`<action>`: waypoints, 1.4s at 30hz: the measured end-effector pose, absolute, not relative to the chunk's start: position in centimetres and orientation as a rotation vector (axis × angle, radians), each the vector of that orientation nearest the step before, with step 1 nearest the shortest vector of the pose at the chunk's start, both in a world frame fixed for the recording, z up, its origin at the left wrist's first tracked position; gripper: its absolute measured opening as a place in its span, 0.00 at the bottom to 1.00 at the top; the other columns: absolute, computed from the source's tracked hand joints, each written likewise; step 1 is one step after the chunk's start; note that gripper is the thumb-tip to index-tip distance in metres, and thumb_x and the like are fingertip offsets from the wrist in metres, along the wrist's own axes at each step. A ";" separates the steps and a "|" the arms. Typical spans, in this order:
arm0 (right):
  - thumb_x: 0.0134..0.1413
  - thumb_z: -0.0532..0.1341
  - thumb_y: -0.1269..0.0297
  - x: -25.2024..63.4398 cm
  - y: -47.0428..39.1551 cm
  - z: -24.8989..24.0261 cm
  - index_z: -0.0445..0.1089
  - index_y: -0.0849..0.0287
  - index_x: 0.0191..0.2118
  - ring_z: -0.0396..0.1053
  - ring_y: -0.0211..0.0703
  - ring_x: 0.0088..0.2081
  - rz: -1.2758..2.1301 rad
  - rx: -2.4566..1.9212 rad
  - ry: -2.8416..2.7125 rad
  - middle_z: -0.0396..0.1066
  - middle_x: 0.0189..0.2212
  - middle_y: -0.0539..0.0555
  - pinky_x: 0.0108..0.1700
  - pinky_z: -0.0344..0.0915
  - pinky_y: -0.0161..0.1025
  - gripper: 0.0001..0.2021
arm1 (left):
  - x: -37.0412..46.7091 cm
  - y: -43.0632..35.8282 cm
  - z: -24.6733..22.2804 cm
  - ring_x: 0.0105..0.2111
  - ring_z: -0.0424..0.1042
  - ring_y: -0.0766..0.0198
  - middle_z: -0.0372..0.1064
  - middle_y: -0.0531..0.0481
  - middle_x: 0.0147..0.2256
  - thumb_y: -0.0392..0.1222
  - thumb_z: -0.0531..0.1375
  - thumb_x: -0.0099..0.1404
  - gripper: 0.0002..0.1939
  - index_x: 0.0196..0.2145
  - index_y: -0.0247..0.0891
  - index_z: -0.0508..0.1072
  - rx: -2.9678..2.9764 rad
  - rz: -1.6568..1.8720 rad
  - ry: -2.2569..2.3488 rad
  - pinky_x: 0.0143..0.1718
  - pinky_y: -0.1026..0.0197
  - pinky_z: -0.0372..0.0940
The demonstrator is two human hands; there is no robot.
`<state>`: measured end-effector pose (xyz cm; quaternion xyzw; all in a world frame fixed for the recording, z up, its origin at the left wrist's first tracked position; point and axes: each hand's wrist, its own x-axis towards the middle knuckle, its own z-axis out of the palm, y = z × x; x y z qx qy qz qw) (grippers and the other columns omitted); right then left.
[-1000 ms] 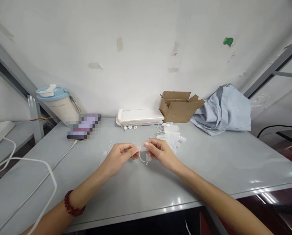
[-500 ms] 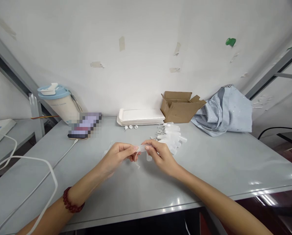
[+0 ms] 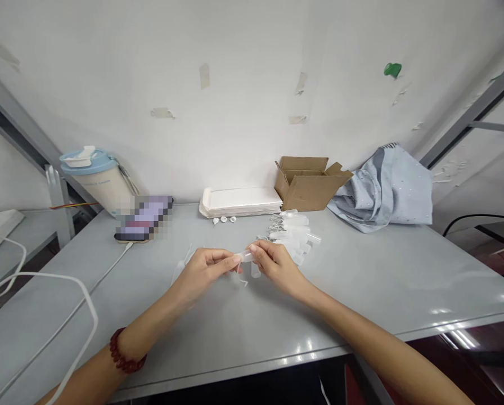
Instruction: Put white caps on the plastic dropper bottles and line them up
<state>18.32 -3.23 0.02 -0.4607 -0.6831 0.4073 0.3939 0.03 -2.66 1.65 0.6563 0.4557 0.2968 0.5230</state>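
Between my two hands is a small translucent plastic tube (image 3: 246, 256) with a thin white cord hanging from its left end. My left hand (image 3: 207, 270) is closed, pinching that end between thumb and fingers. Closed around the tube's other end is my right hand (image 3: 276, 265), which hides part of it. Just below my right fingers, another clear tube (image 3: 256, 270) lies on the table. A pile of similar corded tubes (image 3: 296, 232) lies behind my right hand. Some clear pieces (image 3: 178, 270) show partly behind my left hand; I cannot make out their kind.
Three small white caps (image 3: 224, 220) lie before a stack of white envelopes (image 3: 243, 198). An open cardboard box (image 3: 311, 188) and blue-grey cloth (image 3: 382, 188) stand at the back right. At left are a tumbler (image 3: 104, 183), a phone (image 3: 144, 219) and its white cable (image 3: 108, 269).
The cord end below the tube has swung slightly to the right. My fingers have shifted a little on the tube, and the whole view has moved slightly.
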 end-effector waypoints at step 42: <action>0.61 0.50 0.58 18.5 -3.3 0.6 0.67 0.60 0.33 0.59 0.34 0.22 0.824 -1.200 -1.738 0.63 0.21 0.48 0.26 0.55 0.32 0.14 | 0.1 -2.4 1.5 0.30 0.65 0.62 0.67 0.52 0.22 0.52 0.57 0.60 0.16 0.24 0.37 0.74 1.430 0.659 1.058 0.38 0.62 0.58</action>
